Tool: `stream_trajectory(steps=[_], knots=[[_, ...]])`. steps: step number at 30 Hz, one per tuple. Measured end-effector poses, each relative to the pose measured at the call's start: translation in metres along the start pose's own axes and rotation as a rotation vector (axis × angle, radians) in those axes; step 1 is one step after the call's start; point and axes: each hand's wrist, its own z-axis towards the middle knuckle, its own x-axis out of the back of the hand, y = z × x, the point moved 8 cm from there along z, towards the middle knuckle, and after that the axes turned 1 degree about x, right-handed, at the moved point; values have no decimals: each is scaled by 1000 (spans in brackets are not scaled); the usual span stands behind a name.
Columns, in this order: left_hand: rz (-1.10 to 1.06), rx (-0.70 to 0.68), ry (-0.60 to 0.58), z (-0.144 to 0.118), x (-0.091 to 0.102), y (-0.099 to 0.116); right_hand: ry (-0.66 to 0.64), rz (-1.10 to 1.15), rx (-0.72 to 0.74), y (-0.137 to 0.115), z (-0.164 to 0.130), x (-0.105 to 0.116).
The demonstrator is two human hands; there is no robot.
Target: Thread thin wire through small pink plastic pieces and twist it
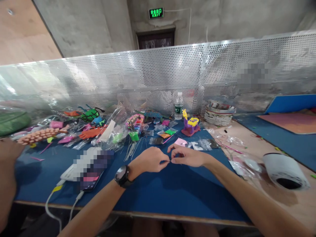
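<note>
My left hand (151,160), with a black watch (122,176) on its wrist, and my right hand (188,156) meet fingertip to fingertip above the blue mat (158,194). Between the pinched fingers of both hands is a very small thin piece (171,160); I cannot tell what it is. Just beyond my hands lie a pink foam piece (181,142) and a fan of thin clear sticks (132,148).
Bags of coloured foam parts (108,130), an orange foam hand (92,132), a purple and yellow foam model (190,125), a water bottle (178,106) and a woven basket (219,113) line the perforated metal screen. A phone (92,172) with cables lies left; a white roll (285,171) right. Another person's arm (7,174) is at far left.
</note>
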Motion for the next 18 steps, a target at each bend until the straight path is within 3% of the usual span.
stream_trajectory(steps=[4,8,12,18], knots=[[39,92,3,1,-2,-12,121,-225,105,-13,0,7],[-121,183,104,1,6,-26,252,-245,158,-26,-1,16],[-472,319,231,-1,9,-44,353,-21,45,-13,0,24],[-957,338,307,4,1,-49,513,402,-38,13,6,28]])
